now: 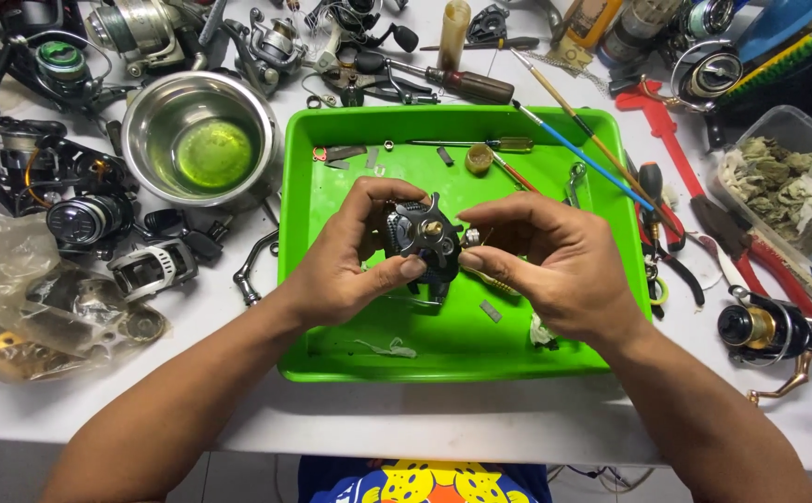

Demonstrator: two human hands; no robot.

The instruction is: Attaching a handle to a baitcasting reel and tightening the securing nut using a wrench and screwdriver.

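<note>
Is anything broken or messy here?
Nothing looks spilled. The fishing reel held between the left hand and right hand is opened up, its brass gear showing. Small loose parts lie scattered in the green tray, and more reels crowd the table around it.

A dark matt metal reel body (422, 237) with a brass gear is sitting between the left hand (350, 256) and right hand (541, 261); beneath them a glossy green plastic tray (443, 349) is shining.
</note>
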